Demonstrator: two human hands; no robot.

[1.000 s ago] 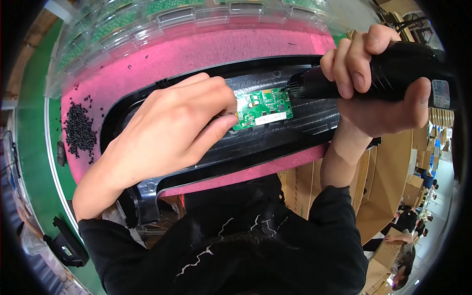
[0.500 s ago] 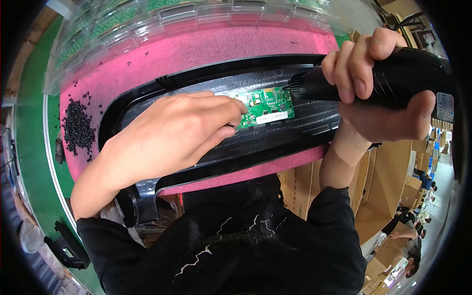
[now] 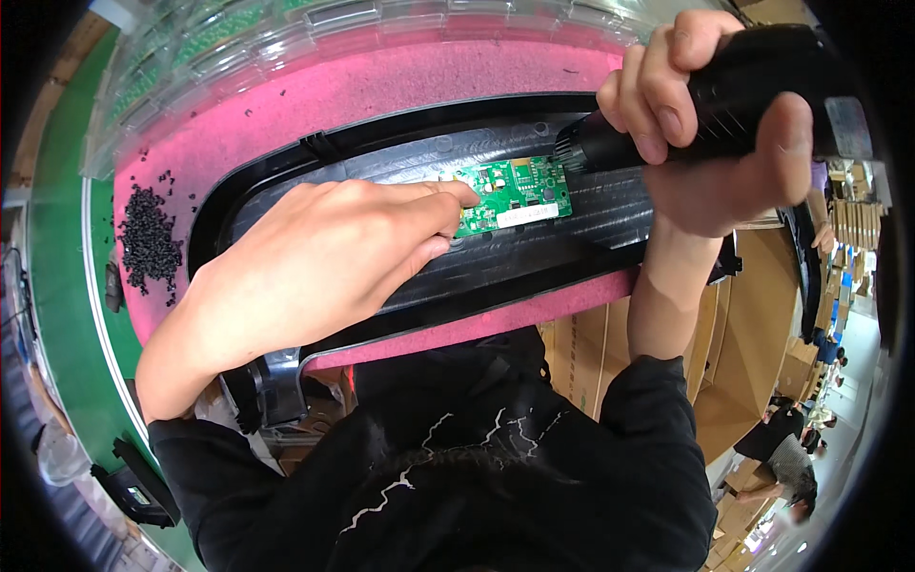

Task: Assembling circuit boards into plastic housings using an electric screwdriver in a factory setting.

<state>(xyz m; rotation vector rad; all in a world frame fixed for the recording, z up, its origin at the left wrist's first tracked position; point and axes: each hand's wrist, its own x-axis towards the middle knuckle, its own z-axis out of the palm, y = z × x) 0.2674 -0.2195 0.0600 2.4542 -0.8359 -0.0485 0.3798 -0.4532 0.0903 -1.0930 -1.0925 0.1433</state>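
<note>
A green circuit board [image 3: 496, 195] with a white label strip lies inside a long black plastic shell [image 3: 400, 315]. My left hand [image 3: 334, 253] reaches over the shell, its fingers bent and closed at the board's left end; the fingertips are partly hidden. My right hand [image 3: 686, 124] is wrapped around a thick black electric screwdriver [image 3: 734, 91], held almost level above the shell's right part. Its narrow ribbed nose points left, at the board's upper right corner. Whether the tip touches a screw there cannot be seen.
The shell rests on a pink mat [image 3: 381, 86]. A heap of small black screws [image 3: 150, 238] lies at the left. Clear plastic trays [image 3: 334, 29] line the far edge. An open cardboard box [image 3: 743, 334] stands at right, with people [image 3: 791, 458] beyond.
The screwdriver and my right hand have shifted a little up and left in the view. The board and shell appear slightly higher. My left hand stays at the board's left end.
</note>
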